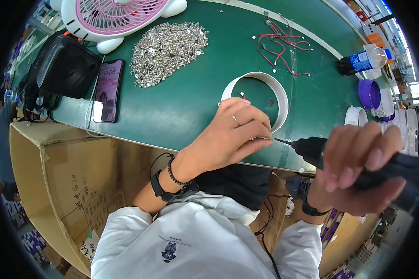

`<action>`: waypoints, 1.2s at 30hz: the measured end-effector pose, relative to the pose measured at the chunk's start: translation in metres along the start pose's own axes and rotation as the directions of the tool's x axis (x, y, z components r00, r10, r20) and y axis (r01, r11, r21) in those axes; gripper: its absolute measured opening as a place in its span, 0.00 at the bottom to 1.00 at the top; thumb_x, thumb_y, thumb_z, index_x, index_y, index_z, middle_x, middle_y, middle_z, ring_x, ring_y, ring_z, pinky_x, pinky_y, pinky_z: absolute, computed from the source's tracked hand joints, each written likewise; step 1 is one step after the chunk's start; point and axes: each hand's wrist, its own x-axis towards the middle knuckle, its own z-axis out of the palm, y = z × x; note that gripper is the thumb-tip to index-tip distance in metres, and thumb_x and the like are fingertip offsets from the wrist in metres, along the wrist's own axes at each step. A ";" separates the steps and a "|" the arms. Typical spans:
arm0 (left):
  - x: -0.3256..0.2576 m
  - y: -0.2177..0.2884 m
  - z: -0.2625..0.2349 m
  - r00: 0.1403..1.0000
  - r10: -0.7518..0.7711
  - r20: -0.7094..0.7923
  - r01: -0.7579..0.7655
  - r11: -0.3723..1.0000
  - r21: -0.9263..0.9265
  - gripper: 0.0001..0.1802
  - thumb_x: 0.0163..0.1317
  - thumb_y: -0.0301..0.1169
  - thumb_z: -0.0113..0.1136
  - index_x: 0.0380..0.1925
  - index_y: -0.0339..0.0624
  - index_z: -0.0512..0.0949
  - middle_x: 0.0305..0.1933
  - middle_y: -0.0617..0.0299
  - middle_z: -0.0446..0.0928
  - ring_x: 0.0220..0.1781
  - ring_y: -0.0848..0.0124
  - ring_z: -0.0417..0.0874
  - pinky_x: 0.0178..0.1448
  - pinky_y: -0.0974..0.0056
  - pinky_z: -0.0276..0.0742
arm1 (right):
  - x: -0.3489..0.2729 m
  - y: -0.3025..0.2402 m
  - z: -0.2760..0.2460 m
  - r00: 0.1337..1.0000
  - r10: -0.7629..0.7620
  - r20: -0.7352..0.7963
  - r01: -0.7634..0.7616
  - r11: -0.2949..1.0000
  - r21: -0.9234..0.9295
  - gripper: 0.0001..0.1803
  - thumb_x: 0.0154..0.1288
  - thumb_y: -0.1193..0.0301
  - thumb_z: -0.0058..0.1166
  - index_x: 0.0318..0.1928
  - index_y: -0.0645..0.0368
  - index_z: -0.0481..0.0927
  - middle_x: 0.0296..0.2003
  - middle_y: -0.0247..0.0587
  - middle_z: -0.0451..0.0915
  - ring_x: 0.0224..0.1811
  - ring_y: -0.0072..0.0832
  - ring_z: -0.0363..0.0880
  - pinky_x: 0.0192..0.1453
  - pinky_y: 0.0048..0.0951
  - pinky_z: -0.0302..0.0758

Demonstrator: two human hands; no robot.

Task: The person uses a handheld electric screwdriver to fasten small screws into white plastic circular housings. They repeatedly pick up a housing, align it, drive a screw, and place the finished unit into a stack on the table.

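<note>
My left hand (235, 128) is closed in a pinch at the near left side of a white plastic ring (285, 100). A sliver of a small thin piece (261, 137) shows between its thumb and fingers; the rest of that piece is hidden. Inside the ring, beside my knuckles, a bit of red wire with a white connector (243, 95) sticks out. On the right, my right hand (361, 162), slightly blurred, grips a black electric screwdriver (309, 149). The screwdriver lies nearly level, its thin bit pointing left, close to my left fingertips.
A heap of silver screws (167, 51) lies on the green table (177, 111). Left of it are a phone (108, 90), a black speaker-like box (70, 65) and a pink-white fan (121, 18). Red wires (284, 42), a bottle (365, 60) and purple rings (369, 94) lie right. A cardboard box (70, 186) stands below.
</note>
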 end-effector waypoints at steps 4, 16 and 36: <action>-0.004 0.006 -0.004 0.992 -0.085 -0.090 0.089 0.995 0.044 0.13 0.60 0.27 0.75 0.45 0.52 0.86 0.44 0.71 0.85 0.49 0.68 0.84 0.72 0.51 0.65 | 0.000 0.014 -0.001 0.996 0.075 0.043 -0.073 0.997 -0.030 0.24 0.82 0.48 0.50 0.43 0.58 0.68 0.24 0.35 0.72 0.16 0.22 0.67 0.21 0.22 0.67; -0.012 0.003 -0.004 0.982 -0.129 -0.139 0.148 0.980 0.136 0.12 0.62 0.27 0.74 0.45 0.53 0.88 0.36 0.71 0.82 0.45 0.69 0.83 0.73 0.52 0.63 | -0.005 0.031 0.014 0.993 0.117 -0.035 -0.119 0.990 -0.079 0.24 0.82 0.47 0.48 0.42 0.58 0.68 0.23 0.37 0.70 0.14 0.22 0.63 0.20 0.24 0.66; -0.012 0.012 -0.010 0.992 -0.126 -0.029 0.129 0.983 0.128 0.17 0.60 0.26 0.75 0.49 0.53 0.88 0.44 0.72 0.84 0.50 0.71 0.83 0.76 0.50 0.58 | -0.004 0.029 0.024 0.997 0.066 -0.050 -0.075 0.971 -0.228 0.22 0.86 0.49 0.41 0.42 0.56 0.67 0.23 0.34 0.70 0.15 0.20 0.62 0.22 0.23 0.64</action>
